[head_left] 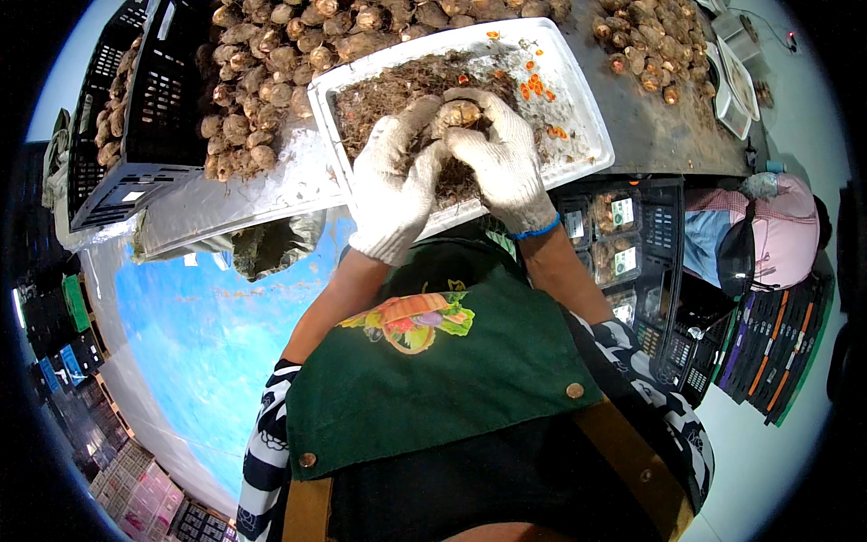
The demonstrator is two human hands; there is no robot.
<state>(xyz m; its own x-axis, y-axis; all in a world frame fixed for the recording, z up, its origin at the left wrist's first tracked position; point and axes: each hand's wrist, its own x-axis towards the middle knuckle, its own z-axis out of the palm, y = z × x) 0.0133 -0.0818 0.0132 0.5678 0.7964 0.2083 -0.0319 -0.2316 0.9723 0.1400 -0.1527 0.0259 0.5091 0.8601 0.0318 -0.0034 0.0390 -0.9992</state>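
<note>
A small brown taro is gripped by both my hands over a white plastic tray. My left hand, in a white knit glove, closes on its left side. On the other side my right hand, gloved alike with a blue band at the wrist, has its fingers curled round it. Both thumbs meet near its lower edge. Loose brown root fibres cover much of the tray's left and middle. Small orange-red slices are scattered over its right part.
Piles of taros lie beyond the tray at left and far right on the metal table. A black crate stands left. Below right, another crate holds clear packages. A person in pink bends beside stacked crates.
</note>
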